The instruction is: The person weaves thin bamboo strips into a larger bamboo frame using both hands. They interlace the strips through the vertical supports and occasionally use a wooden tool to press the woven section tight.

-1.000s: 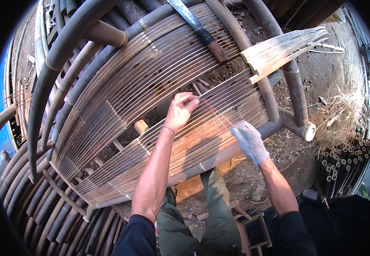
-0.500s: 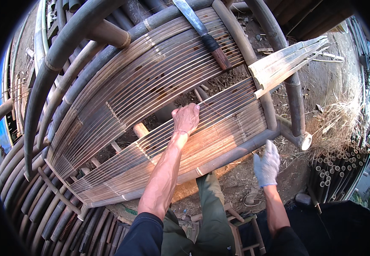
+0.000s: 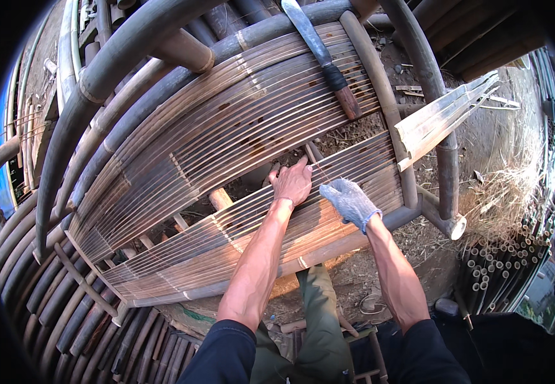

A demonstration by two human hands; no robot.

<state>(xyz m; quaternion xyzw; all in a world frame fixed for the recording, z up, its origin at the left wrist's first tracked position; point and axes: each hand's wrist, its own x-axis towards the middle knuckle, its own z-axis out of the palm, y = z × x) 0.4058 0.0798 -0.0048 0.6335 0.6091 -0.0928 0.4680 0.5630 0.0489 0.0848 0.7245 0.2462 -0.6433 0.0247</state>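
Note:
Before me lies a bamboo frame with slats in two panels and a gap between them. My bare left hand (image 3: pixel 292 184) is at the gap-side edge of the near slat panel (image 3: pixel 226 233), its fingers curled over the outermost bamboo slat; some fingertips are hidden. Close on its right, my right hand (image 3: pixel 353 203), in a pale knit glove, is over the same slats with its fingers drawn together. A thin brown strand (image 3: pixel 321 171) shows between the two hands; whether the gloved fingers hold it is unclear. A knife (image 3: pixel 316 48) with a dark wrapped handle lies on the far slat panel (image 3: pixel 207 137).
Split bamboo pieces (image 3: pixel 444 121) stick out past the frame's right end. Thick curved bamboo poles (image 3: pixel 120 54) rise at the left and back. Cut bamboo lengths are piled at lower left (image 3: pixel 120 349) and bundled at right (image 3: pixel 491 269). Straw (image 3: pixel 498 198) lies on the ground.
My gloved right hand has come up and left from beside the frame to the slats, its fingers closing together. My left hand has shifted slightly right along the slat edge.

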